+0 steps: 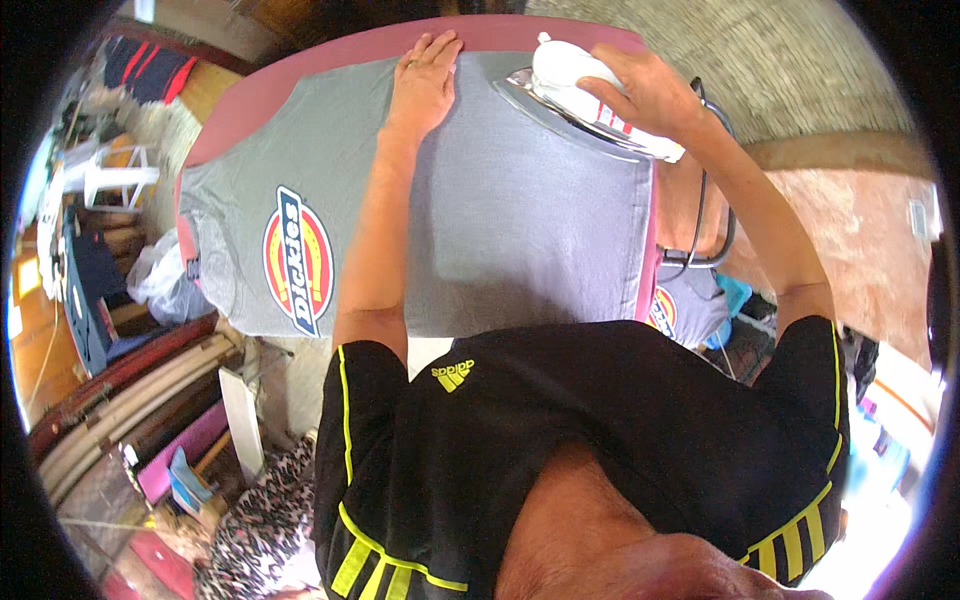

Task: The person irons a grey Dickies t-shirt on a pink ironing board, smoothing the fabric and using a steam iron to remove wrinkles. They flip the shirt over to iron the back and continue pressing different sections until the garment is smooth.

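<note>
The white iron (585, 95) is sitting on the grey T-shirt (520, 220), up near its far right edge, and your right hand (650, 90) is clenching its handle in a full grip. Your left hand (425, 80) is lying flat with fingers spread, its grip released, pressing the shirt down just beside the iron. The shirt is lying spread over the dark red ironing board (330, 55), and the iron's black cord (715, 240) is hanging off the right side.
</note>
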`<state>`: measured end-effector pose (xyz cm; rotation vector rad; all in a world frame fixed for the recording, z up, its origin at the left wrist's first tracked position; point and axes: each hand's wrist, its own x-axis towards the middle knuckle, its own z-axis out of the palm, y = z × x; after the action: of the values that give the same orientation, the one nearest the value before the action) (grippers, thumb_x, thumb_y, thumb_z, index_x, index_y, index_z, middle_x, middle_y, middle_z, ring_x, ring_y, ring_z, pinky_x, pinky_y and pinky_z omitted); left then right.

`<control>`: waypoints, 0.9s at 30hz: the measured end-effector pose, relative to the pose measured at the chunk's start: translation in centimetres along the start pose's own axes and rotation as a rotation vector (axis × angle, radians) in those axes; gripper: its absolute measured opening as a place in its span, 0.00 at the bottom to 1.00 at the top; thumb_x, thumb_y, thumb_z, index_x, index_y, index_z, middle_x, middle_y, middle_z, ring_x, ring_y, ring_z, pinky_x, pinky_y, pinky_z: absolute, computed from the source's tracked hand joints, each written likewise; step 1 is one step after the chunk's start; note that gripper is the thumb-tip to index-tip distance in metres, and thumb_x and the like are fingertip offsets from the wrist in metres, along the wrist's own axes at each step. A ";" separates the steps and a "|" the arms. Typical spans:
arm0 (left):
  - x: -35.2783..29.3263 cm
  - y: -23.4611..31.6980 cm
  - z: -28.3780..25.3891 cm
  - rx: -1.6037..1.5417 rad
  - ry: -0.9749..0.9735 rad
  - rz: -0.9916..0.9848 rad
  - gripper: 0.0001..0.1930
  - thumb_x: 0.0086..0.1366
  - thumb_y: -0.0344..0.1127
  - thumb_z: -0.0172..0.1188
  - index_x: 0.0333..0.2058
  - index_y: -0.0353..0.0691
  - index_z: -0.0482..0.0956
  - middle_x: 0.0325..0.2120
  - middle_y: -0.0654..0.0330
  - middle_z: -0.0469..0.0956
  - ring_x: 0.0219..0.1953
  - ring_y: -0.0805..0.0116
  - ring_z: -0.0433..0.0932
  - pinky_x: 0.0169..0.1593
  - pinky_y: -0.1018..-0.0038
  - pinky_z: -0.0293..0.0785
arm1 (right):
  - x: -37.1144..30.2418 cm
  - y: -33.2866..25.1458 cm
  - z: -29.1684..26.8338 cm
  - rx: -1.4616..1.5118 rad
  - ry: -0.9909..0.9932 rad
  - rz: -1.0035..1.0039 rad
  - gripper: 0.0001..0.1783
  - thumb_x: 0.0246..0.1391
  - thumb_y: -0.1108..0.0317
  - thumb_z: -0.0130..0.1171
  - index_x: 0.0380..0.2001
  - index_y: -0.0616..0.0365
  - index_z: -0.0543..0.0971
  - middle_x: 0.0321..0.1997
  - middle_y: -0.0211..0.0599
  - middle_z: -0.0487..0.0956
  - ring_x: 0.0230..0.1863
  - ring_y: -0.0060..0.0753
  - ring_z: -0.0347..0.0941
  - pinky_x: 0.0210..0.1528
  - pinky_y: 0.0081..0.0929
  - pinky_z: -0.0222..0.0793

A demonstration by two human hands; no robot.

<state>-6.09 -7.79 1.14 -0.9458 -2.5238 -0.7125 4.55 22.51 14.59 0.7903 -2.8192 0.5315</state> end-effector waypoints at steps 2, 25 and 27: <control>-0.4 -2.9 -0.9 -0.122 0.038 0.041 0.21 0.68 0.35 0.51 0.59 0.47 0.73 0.64 0.60 0.67 0.67 0.54 0.63 0.65 0.45 0.59 | 2.9 -0.7 0.5 -0.016 -0.030 -0.081 0.21 0.63 0.50 0.57 0.40 0.60 0.76 0.25 0.54 0.78 0.28 0.56 0.76 0.31 0.46 0.71; -2.2 -15.8 -12.5 -0.195 -0.134 -0.372 0.13 0.64 0.41 0.65 0.40 0.38 0.85 0.32 0.53 0.85 0.35 0.62 0.83 0.43 0.67 0.78 | 18.6 -10.5 7.0 0.024 -0.144 -0.073 0.22 0.62 0.52 0.54 0.38 0.65 0.75 0.33 0.64 0.79 0.37 0.68 0.77 0.37 0.56 0.72; -3.0 -16.0 -12.3 -0.223 -0.067 -0.366 0.13 0.63 0.41 0.65 0.40 0.38 0.85 0.31 0.53 0.85 0.35 0.60 0.83 0.43 0.67 0.78 | 19.8 -11.3 7.7 0.027 -0.131 -0.030 0.24 0.62 0.50 0.54 0.37 0.65 0.74 0.32 0.64 0.79 0.39 0.68 0.77 0.41 0.55 0.71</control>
<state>-13.04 -26.68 4.38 -0.5818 -2.7518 -1.1053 -6.69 1.30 15.71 0.9023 -2.9189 0.5323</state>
